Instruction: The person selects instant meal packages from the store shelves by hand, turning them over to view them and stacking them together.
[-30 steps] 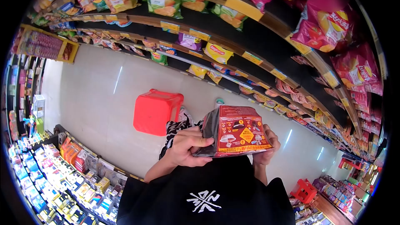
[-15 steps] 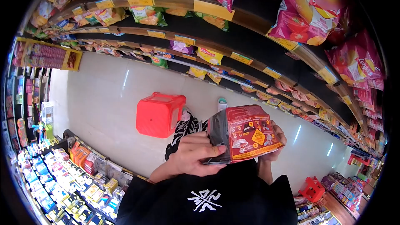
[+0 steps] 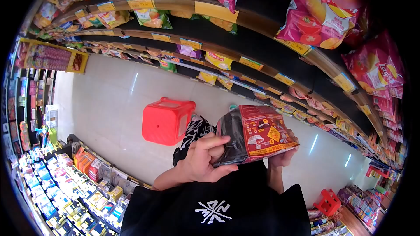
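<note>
A boxy plastic-wrapped food package (image 3: pixel 264 133), with a red printed sleeve and dark sides, is held tilted in front of my chest. The sleeve carries yellow lettering and small numbered step pictures. My right hand (image 3: pixel 283 158) grips its right side, with most of the fingers hidden behind it. At the dark left end is my left hand (image 3: pixel 205 157), its index finger against the side, the other fingers curled and the thumb along the lower edge.
Shelves with chip bags (image 3: pixel 317 13) curve across the top and right. A red plastic stool (image 3: pixel 164 121) stands on the floor ahead. Lower left is a rack of small boxed goods (image 3: pixel 87 192). A red basket-like item (image 3: pixel 327 202) is at lower right.
The package has tilted and shifted slightly upward. My left fingers have moved along its dark end, with the thumb and index finger now wider apart.
</note>
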A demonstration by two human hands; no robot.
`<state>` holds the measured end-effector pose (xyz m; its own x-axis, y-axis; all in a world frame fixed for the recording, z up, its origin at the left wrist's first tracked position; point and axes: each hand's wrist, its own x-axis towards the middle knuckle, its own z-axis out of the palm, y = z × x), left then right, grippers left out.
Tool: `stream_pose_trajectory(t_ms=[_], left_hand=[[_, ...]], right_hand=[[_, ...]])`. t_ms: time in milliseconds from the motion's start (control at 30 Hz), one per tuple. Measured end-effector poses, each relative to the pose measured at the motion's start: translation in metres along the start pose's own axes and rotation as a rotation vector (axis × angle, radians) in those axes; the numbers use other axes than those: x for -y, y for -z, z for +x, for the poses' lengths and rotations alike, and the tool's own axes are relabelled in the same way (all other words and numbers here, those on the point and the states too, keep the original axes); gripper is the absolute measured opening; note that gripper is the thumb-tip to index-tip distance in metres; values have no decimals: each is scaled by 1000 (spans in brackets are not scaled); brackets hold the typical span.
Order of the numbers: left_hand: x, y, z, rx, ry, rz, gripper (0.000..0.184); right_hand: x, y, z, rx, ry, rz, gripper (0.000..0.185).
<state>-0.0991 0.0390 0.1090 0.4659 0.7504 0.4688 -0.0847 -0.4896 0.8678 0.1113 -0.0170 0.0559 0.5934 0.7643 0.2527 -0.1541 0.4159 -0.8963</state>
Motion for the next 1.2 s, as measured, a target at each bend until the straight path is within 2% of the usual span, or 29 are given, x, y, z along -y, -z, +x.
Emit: stream_pose_trajectory(t_ms=[133, 233, 367, 500, 567, 633, 733, 833, 933, 1033, 1200], left_hand=[[2, -7, 19, 42, -49, 25, 45], [3, -17, 25, 38, 30, 18, 36], [7, -35, 37, 70, 54, 41, 36], [20, -55, 45, 125, 41, 42, 36], [26, -66, 44, 131, 73, 43, 37], [27, -81, 42, 95, 146, 40, 37], [24, -96, 46, 78, 310, 36, 35], [40, -109, 45, 50, 178, 74, 30], [49, -120, 45, 9, 139, 17, 27], [45, -124, 40, 14, 295, 5, 25], [51, -127, 41, 27, 363, -43, 18]], right_hand=[[-3, 9, 5, -8, -14, 4, 55], [-2, 23, 13, 36, -12, -8, 55], [-2, 44, 18, 17, -16, -24, 54], [-6, 60, 22, -127, 17, -11, 53], [-9, 74, 24, -127, 11, -13, 51], [-12, 97, 26, -43, -29, -31, 49], [-15, 110, 33, -41, -74, 23, 46], [-13, 120, 40, -67, -96, -81, 45], [-7, 131, 49, 44, -153, -35, 45], [0, 134, 54, 78, -211, -29, 44], [5, 132, 61, 86, -252, -54, 45]])
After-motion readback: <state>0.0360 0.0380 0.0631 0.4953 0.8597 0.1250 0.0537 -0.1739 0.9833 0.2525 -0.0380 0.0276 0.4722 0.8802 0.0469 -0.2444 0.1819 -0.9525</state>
